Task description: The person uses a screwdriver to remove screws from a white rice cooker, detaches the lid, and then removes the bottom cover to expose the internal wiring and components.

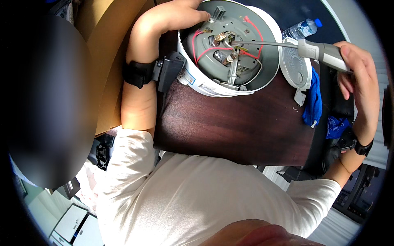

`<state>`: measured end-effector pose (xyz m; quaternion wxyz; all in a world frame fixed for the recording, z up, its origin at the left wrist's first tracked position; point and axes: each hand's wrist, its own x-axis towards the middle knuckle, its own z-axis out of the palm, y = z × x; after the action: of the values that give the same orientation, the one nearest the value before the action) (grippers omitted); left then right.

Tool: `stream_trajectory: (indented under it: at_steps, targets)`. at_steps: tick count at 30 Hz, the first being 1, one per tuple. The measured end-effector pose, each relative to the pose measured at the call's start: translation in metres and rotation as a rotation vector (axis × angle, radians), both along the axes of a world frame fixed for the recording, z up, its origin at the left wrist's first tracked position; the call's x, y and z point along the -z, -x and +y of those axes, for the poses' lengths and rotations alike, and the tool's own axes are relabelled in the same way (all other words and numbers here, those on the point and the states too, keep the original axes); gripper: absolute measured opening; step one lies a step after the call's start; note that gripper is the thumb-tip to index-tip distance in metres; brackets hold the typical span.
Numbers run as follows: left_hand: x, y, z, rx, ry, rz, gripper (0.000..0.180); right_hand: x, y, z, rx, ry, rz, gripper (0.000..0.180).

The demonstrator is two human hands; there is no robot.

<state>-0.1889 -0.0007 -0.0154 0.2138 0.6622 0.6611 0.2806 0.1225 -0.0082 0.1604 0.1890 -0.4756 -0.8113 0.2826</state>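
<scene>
A round white appliance body [205,88], looking like a rice cooker, lies with its grey metal inside facing up. Inside it run red wires [214,48], terminals and a metal bracket [233,67]. My left hand [176,15] grips its far left rim, thumb over the edge beside an upright metal tab [218,14]; the picture's edge cuts off some of the fingers. My right hand [359,67] is closed around the grey-and-white handle of a long screwdriver [318,52]. Its shaft crosses the right rim, and the tip reaches the parts near the middle.
Right of the body sit a vented grey plastic cover [296,65], a blue cloth [313,100] and a lying water bottle [301,29] with a blue cap. The dark wooden tabletop [230,127] carries them. A cardboard box [111,53] stands on the left.
</scene>
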Motion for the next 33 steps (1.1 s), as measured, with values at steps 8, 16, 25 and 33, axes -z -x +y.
stream_trajectory:
  at_steps: [8, 16, 25, 33]
  targets:
    - [-0.002, 0.002, -0.001, 0.04, 0.024, -0.077, 0.06, -0.003, -0.01, 0.01, 0.19, 0.132, -0.178, 0.04]
    - [-0.002, 0.004, -0.001, 0.025, 0.017, -0.068, 0.06, -0.009, -0.01, 0.017, 0.131, 0.2, -0.191, 0.042]
    - [-0.004, 0.002, -0.001, 0.019, 0.034, -0.055, 0.061, -0.007, 0.009, 0.035, 0.09, -0.028, -0.492, 0.046]
    - [-0.003, 0.006, 0.003, 0.121, 0.047, -0.098, 0.063, -0.015, 0.005, 0.029, -0.366, -0.023, -0.502, 0.037]
